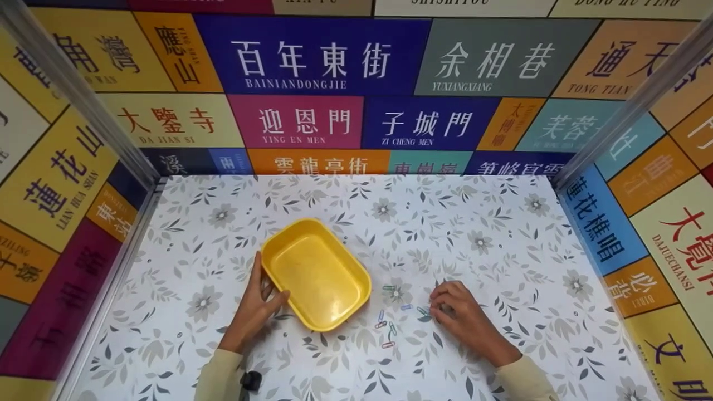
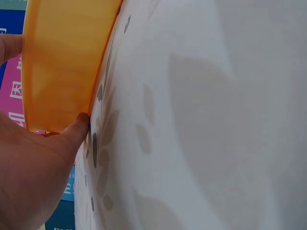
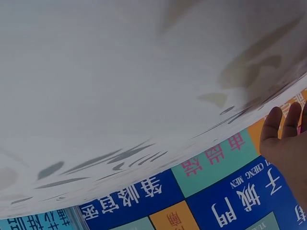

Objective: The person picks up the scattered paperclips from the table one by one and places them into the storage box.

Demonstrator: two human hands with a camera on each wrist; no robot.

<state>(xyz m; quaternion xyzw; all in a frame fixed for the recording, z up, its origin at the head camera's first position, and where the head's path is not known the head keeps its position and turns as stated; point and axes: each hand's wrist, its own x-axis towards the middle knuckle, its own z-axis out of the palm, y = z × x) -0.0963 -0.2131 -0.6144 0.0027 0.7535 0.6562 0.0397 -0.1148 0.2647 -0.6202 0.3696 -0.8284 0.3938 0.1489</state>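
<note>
Cream sleeves at the bottom edge, w/ a small black strap device (image 1: 250,381) on the left forearm, lead up to two bare hands on a floral-print table (image 1: 501,223). Left hand (image 1: 257,303) holds the near-left side of a yellow tray (image 1: 316,272): fingers up along the outer wall, thumb at the near corner; the left wrist view shows the thumb (image 2: 76,129) pressed against the tray's orange-yellow wall (image 2: 67,62) right at the tabletop. Tray sits approx centre of the table, turned at an angle, nothing visible inside. Right hand (image 1: 457,312) rests on the table to the tray's right, fingers curled down at a green paper clip (image 1: 423,311); whether it actually pinches the clip can't be told. Other coloured paper clips (image 1: 385,326) lie scattered btwn tray and right hand, close to the tray's near-right corner but not touching it. Walls (image 1: 312,61) w/ coloured street-name panels in Chinese enclose the table on three sides
</note>
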